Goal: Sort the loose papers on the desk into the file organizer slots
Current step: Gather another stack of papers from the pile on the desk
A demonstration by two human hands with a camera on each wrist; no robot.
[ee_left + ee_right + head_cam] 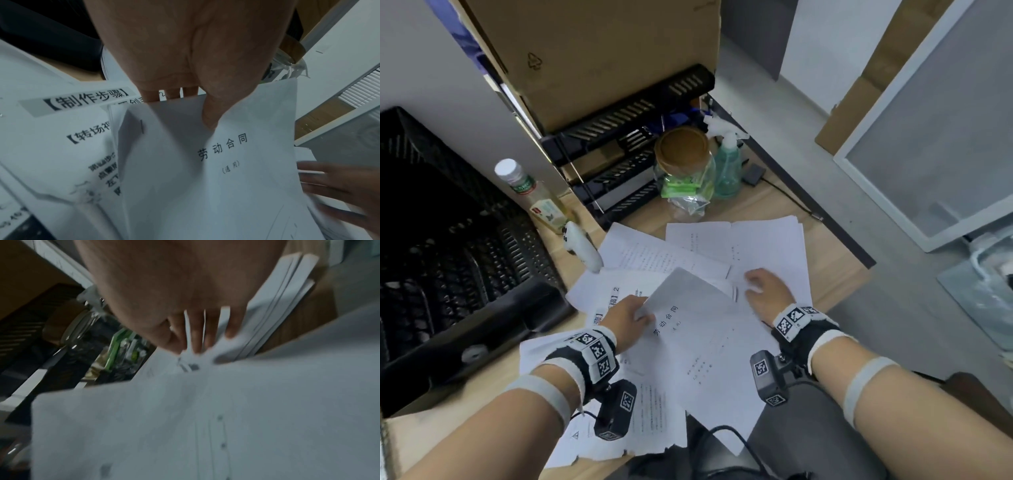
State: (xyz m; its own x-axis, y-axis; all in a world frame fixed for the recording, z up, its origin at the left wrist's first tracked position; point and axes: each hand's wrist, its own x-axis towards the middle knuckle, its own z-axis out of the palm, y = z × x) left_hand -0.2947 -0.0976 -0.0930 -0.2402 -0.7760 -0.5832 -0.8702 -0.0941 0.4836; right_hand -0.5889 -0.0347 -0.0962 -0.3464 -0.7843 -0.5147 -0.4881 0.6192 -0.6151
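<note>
Left hand (627,317) pinches the stapled contract (698,329) by its top edge; the limp sheets sag, needing support underneath, while right hand (765,291) presses flat on loose papers (767,240)

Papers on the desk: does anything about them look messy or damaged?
Yes. The loose papers lie fanned at crooked angles, overlapping. The sheet at the near desk edge looks ragged and overhangs. The left hand pinches a stapled contract, bending its corner.
</note>
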